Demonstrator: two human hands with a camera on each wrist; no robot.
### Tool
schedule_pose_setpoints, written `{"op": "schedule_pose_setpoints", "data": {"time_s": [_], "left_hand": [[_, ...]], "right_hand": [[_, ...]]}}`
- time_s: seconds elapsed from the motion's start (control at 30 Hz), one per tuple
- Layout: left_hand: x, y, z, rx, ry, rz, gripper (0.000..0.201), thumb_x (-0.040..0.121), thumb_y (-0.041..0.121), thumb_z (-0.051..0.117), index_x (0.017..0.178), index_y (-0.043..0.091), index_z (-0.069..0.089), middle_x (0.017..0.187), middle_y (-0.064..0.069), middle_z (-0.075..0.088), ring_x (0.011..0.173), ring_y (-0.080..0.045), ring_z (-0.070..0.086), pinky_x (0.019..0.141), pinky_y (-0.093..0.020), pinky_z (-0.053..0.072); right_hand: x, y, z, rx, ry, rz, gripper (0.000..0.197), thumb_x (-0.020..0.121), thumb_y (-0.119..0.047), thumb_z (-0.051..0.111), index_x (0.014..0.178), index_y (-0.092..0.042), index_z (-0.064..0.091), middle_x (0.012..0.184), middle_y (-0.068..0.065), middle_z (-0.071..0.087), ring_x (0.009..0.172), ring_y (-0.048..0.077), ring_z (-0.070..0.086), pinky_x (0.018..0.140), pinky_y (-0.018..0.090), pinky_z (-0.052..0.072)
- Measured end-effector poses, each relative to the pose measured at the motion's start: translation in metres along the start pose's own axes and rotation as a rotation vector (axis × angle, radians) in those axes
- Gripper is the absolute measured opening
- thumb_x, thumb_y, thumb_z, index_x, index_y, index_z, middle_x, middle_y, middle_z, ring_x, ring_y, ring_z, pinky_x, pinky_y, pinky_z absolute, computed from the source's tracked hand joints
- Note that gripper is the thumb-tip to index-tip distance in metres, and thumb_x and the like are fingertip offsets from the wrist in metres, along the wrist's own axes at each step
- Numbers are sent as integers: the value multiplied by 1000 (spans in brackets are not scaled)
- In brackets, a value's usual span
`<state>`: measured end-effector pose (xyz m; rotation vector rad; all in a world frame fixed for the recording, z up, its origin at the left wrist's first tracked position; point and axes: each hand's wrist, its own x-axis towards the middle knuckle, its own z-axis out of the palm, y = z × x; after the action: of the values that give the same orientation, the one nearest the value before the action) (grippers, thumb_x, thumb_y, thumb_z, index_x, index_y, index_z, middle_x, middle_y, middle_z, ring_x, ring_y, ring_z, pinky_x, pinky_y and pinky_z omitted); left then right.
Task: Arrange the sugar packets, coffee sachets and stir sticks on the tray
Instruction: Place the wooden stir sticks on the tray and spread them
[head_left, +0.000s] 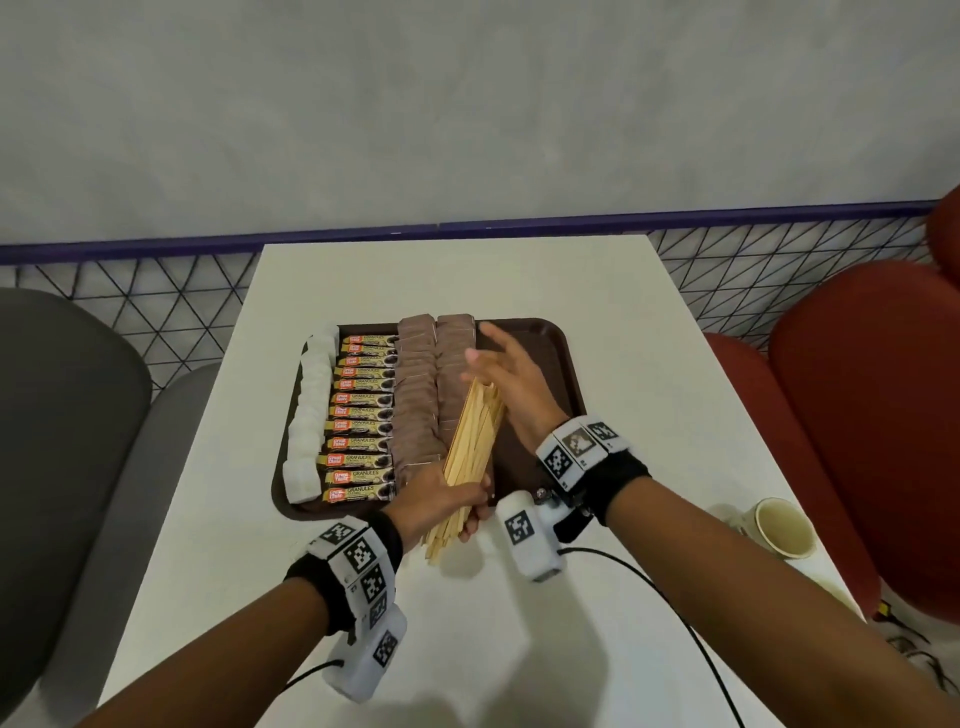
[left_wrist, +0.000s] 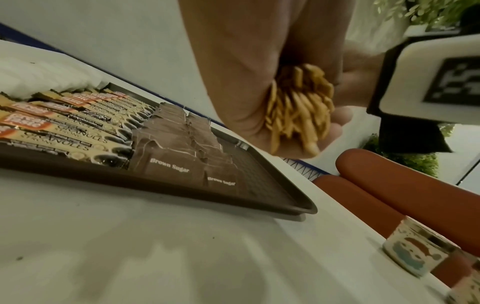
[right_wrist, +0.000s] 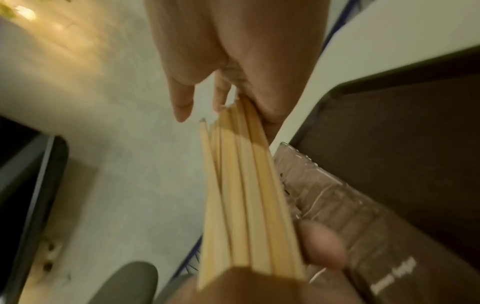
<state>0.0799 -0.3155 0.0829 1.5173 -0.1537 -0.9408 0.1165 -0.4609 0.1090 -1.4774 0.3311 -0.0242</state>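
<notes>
Tabletop: stir sticks (head_left: 470, 457) between hands.

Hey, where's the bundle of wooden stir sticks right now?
In the head view the stir sticks are gripped by the left hand above the tray's near edge, slanting over the brown sugar packets, their far ends against the open right hand.

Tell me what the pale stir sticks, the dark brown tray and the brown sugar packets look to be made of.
Pale flat stir sticks: likely unfinished wood, matte tan with faint lengthwise grain in the right wrist view.
Dark brown tray: probably moulded plastic, with a gridded floor, rolled rim and dull sheen.
Brown sugar packets: seemingly matte paper, creased, with crimped edges and white print.
</notes>
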Motion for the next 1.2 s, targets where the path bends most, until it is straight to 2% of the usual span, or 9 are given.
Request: {"op": "schedule_pose_setpoints", "data": {"time_s": [0.13,0.27,0.4,0.53,0.63,0.77,0.87,1.0,1.2], "left_hand": [[0,1,1,-16,52,6,16,83,3,66,92,3,53,55,-11,52,38,-19,47,41,-26,44],[2,0,2,-24,68,-9,14,84,3,65,93,4,55,55,-10,54,43,-22,52,46,-30,50],[4,-1,5,-27,105,11,8,85,-3,60,87,3,57,59,-9,56,50,-20,57,51,-31,52],[9,5,1,-12,144,52,9,86,0,60,91,6,57,59,-6,54,49,-16,56,54,-28,50],[13,16,-10,-49,265,117,13,87,5,60,99,6,55,65,-6,55,55,-16,58,55,-26,50],[19,36,-25,-7,417,283,17,88,16,61,101,6,56,76,-4,63,78,-18,62,80,-36,50],[22,50,-29,-32,468,359,13,86,19,65,96,13,60,94,-7,66,95,-23,63,89,-39,49],[22,51,-21,-58,525,412,19,86,17,65,102,11,60,97,-6,65,95,-18,63,80,-25,50],[20,39,-18,-29,546,424,31,85,17,66,111,3,58,93,-4,67,88,-12,65,70,-15,53]], "right_hand": [[3,1,5,-495,-155,-111,34,92,-33,51,98,-6,71,101,18,69,101,29,63,97,41,45],[-2,3,3,-519,-198,-142,31,94,-27,49,99,-5,71,98,10,72,101,15,64,99,29,41],[-5,3,5,-498,-268,-158,32,95,-28,47,104,-7,69,117,8,66,115,14,57,106,33,38],[-11,-6,5,-295,-181,-181,42,99,-30,35,139,-18,37,147,-1,35,132,4,30,111,26,23],[-20,-5,1,-80,-8,-81,49,99,-39,24,145,-22,21,150,-8,25,132,1,24,107,23,20],[-29,18,4,-53,-96,216,61,96,-52,15,142,-16,30,142,1,41,131,14,37,113,34,25],[-36,23,18,60,-148,368,63,94,-55,17,126,-10,48,109,4,59,105,18,58,100,40,41],[-37,23,40,389,-247,454,69,90,-64,21,139,-18,37,138,13,46,111,29,59,92,46,51],[-34,13,50,473,-169,441,62,93,-61,18,122,-22,56,126,4,59,122,23,51,106,44,40]]}}
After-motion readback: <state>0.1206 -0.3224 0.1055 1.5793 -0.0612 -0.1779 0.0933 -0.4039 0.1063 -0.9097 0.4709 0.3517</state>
